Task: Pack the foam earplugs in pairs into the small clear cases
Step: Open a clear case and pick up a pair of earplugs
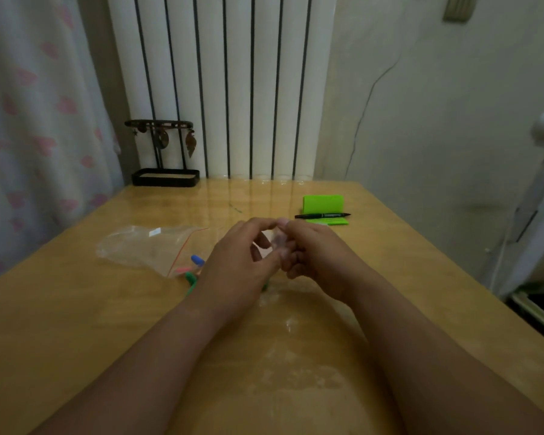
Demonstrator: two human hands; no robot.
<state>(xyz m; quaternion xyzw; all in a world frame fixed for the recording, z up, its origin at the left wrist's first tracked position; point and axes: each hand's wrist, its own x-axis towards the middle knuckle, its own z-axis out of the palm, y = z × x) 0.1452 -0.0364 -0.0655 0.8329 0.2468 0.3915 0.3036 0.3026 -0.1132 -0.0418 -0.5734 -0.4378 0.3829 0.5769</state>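
Observation:
Both hands meet above the middle of the wooden table [76, 309]. My left hand [239, 262] and my right hand [314, 255] pinch a small clear case [277, 243] between their fingertips; its contents are too blurred to tell. Just left of my left hand lie loose foam earplugs: a blue one [197, 260], a pink one [182, 270] and a green one [190, 279]. A bit of green shows under my left hand. A clear zip bag [145, 246] with a red seal line lies flat beside them.
A black marker [322, 215] lies across a green sticky-note pad [324, 208] at the back right. A black jewellery stand [165, 152] sits at the back left corner by the radiator. A curtain hangs at left; a white chair stands at right.

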